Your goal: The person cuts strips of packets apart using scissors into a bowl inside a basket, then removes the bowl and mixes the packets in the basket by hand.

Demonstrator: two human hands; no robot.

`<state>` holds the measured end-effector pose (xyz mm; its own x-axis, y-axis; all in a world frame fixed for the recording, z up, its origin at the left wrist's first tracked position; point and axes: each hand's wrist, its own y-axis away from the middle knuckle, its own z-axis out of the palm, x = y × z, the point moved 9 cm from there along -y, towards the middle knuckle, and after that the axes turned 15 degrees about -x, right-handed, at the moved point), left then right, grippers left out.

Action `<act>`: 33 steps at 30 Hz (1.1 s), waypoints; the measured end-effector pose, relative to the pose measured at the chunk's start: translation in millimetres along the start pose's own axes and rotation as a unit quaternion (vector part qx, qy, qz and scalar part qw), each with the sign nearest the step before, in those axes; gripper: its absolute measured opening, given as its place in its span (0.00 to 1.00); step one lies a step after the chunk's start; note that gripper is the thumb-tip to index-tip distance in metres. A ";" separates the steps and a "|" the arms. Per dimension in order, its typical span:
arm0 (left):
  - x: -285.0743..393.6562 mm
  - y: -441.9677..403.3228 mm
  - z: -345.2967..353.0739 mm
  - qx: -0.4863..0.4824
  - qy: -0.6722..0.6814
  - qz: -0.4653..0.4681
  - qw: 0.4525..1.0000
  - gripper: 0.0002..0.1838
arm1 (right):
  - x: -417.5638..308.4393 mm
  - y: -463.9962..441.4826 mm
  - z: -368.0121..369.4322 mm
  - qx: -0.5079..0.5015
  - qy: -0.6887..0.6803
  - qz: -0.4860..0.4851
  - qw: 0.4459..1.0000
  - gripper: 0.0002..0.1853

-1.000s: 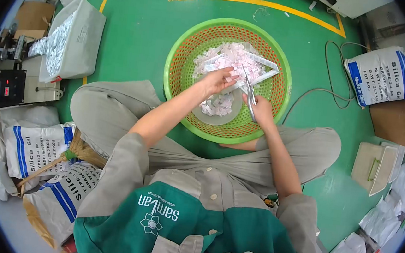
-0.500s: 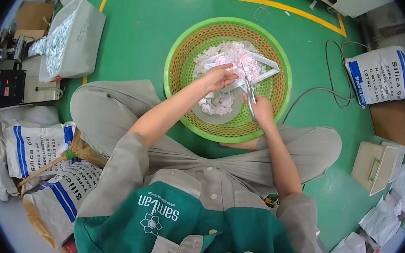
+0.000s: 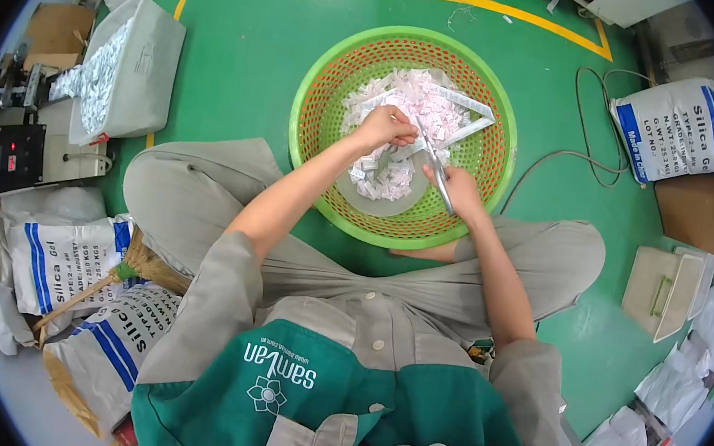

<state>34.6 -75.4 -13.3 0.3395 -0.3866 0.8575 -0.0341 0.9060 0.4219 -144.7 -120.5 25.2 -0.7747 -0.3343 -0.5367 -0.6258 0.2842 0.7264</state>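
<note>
My right hand [image 3: 460,191] is closed round the handles of metal scissors [image 3: 434,163], whose blades point up and left over the basket. Just left of the blades, my left hand [image 3: 386,129] has its fingers pressed together on the end of a white printed strip [image 3: 470,129]. The strip bends in a loop over a heap of small pinkish-white packets [image 3: 411,90]. All this lies in a round green and red basket [image 3: 490,75]. A translucent bowl [image 3: 407,204] with more small packets [image 3: 386,181] sits in the basket's near part.
At the left a tall grey bin [image 3: 157,65] holds many small packets. Silica gel bags [image 3: 65,261] and a straw broom [image 3: 149,266] lie below it. On the right are another silica gel bag [image 3: 675,132], a cable [image 3: 579,155] and a beige container [image 3: 657,292].
My left hand has gone from spread fingers to a closed pinch near the scissors. The basket shows slightly higher in the view.
</note>
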 end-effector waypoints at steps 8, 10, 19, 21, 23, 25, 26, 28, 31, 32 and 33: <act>-66.7 28.9 7.6 0.022 -0.638 -0.071 0.767 0.43 | 7.0 1.4 -11.0 0.086 -0.031 -0.020 0.996 0.42; -83.9 49.4 14.5 0.003 -0.715 -0.135 0.686 0.46 | 4.9 2.9 -10.3 0.083 -0.028 -0.017 0.996 0.43; -140.8 33.7 9.9 -0.020 -0.666 -0.155 0.729 0.17 | 10.1 -0.5 -6.5 0.090 -0.027 -0.020 0.995 0.41; -139.7 23.8 0.9 -0.046 -0.614 -0.159 0.772 0.15 | 10.6 0.5 -7.6 0.089 -0.043 -0.029 0.995 0.40; -130.9 18.6 -7.8 -0.058 -0.513 -0.159 0.841 0.14 | 13.4 0.5 -7.5 0.087 -0.052 -0.027 0.994 0.40; -118.2 17.3 -16.7 -0.052 -0.358 -0.150 0.920 0.14 | 17.9 -2.5 -6.9 0.088 -0.053 -0.017 0.995 0.40; -112.3 15.6 -16.3 -0.061 -0.256 -0.135 0.955 0.14 | 18.4 -4.0 -6.3 0.089 -0.049 -0.018 0.995 0.40; -97.5 12.4 -13.0 -0.077 -0.046 -0.098 0.991 0.15 | 19.4 -6.1 -4.9 0.092 -0.039 -0.021 0.995 0.40; -80.1 5.3 -19.0 -0.054 0.001 -0.107 0.993 0.15 | 12.3 -4.5 -2.4 0.079 -0.031 -0.041 0.996 0.40; -74.4 3.0 -20.3 -0.054 0.025 -0.096 0.994 0.17 | 9.1 -3.2 -0.9 0.063 -0.022 -0.049 0.997 0.40; -68.7 1.6 -17.6 -0.075 0.049 -0.089 0.992 0.16 | -1.8 3.9 -2.9 0.047 -0.013 -0.058 0.997 0.41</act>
<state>27.7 -44.4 -76.7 0.4172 -0.5311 0.7375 0.1715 0.8429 0.5099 -145.5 -121.4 30.2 -0.6977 -0.3475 -0.6265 -0.7163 0.3285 0.6156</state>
